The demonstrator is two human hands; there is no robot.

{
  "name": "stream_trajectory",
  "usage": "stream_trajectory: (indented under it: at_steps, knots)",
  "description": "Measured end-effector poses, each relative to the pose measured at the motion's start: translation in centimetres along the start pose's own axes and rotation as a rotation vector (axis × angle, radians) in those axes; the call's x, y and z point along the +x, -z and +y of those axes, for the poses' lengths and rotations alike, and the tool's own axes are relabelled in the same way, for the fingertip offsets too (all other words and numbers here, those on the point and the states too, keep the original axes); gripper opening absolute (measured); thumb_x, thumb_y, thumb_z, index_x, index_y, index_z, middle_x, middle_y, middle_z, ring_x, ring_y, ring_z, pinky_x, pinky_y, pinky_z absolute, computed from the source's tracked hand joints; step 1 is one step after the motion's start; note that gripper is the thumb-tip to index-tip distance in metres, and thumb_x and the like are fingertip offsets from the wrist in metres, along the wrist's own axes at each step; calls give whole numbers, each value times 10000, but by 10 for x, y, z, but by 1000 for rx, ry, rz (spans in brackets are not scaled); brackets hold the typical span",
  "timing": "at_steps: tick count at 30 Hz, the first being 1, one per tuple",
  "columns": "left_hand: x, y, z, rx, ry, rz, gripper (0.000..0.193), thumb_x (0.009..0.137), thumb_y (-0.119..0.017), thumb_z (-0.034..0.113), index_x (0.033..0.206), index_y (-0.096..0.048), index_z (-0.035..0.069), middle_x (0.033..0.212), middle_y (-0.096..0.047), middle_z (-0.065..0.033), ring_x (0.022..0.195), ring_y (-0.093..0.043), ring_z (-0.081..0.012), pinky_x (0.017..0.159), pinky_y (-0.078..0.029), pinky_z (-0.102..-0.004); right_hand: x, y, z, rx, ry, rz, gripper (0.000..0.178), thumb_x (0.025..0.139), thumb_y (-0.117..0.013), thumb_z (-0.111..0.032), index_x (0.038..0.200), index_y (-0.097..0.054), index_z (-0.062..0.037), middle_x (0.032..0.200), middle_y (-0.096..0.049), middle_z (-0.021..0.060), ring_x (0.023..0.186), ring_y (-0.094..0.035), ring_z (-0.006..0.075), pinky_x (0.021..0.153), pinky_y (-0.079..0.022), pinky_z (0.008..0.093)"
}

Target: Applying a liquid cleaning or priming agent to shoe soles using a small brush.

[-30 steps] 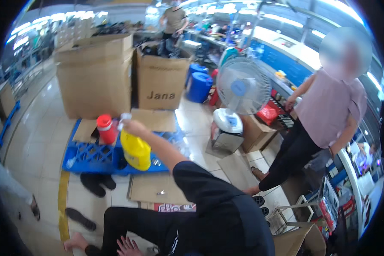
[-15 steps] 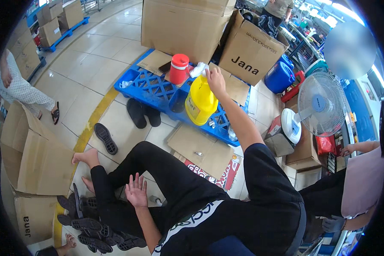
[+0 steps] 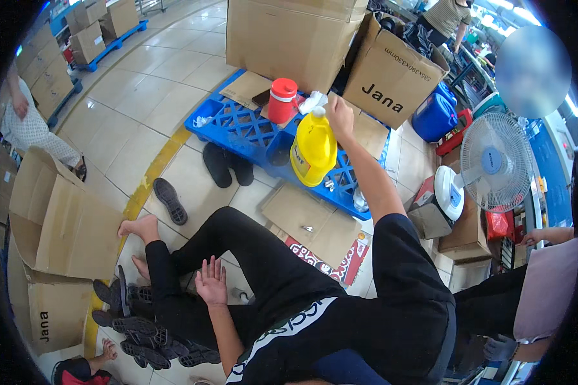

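Observation:
A yellow plastic jug [image 3: 313, 154] with a pale cap stands on the blue plastic pallet [image 3: 257, 151] in front of me. My right arm reaches out to it. At the top of the jug, beside the cap, my right hand [image 3: 340, 119] is closed with curled fingers, and what they hold, if anything, is hidden. Palm up over my thigh, my left hand [image 3: 212, 282] is open with nothing in it. A red drink jug [image 3: 282, 102] with a lid sits on the pallet, left of the yellow one. Crumpled white tissue [image 3: 312, 101] lies between them.
Black shoe soles [image 3: 138, 327] are piled at lower left near an open carton [image 3: 77, 231]. A single sole [image 3: 169, 200] and black slippers [image 3: 228, 167] lie on the floor. Flat cardboard [image 3: 311, 224] lies before the pallet. A fan [image 3: 494, 160] and another person [image 3: 546, 282] are at right.
The view has shifted, so the scene sits further right. My right hand has moved slightly off the jug's top, and the cap now shows. The left hand stays open.

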State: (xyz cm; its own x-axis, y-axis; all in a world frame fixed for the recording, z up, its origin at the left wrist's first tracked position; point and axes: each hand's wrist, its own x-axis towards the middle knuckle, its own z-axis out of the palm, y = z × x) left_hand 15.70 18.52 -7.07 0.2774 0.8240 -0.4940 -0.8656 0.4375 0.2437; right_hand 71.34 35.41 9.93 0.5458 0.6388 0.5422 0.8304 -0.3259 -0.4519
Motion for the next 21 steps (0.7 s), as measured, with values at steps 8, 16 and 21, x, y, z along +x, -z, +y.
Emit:
stream_trajectory:
  at_steps: [8, 16, 21]
  knots:
    - [8, -43, -24, 642, -123, 17, 490, 978, -417, 313, 1406, -379, 76, 1342, -516, -140, 1138, -556, -249, 930, -455, -366, 42, 27, 6, -80, 360, -562, 382, 974, -426, -372, 1142, -580, -67, 1010, -644, 236, 930, -622, 402, 826, -495, 484]
    - [136, -231, -219, 1177, -85, -705, 495, 910, -571, 196, 1352, -421, 30, 1250, -560, -114, 1122, -514, -189, 930, -428, -328, 65, 32, 24, -195, 742, -897, 431, 993, -411, -366, 1208, -479, 1, 1088, -593, 226, 1021, -586, 393, 895, -468, 458]
    - [161, -292, -308, 1524, -540, -733, 459, 846, -659, 250, 1201, -524, -10, 1059, -602, -207, 1012, -590, -325, 869, -472, -373, 80, 24, 6, -391, 756, -1081, 462, 969, -468, -412, 1213, -473, -20, 1153, -581, 234, 1070, -573, 383, 893, -463, 467]
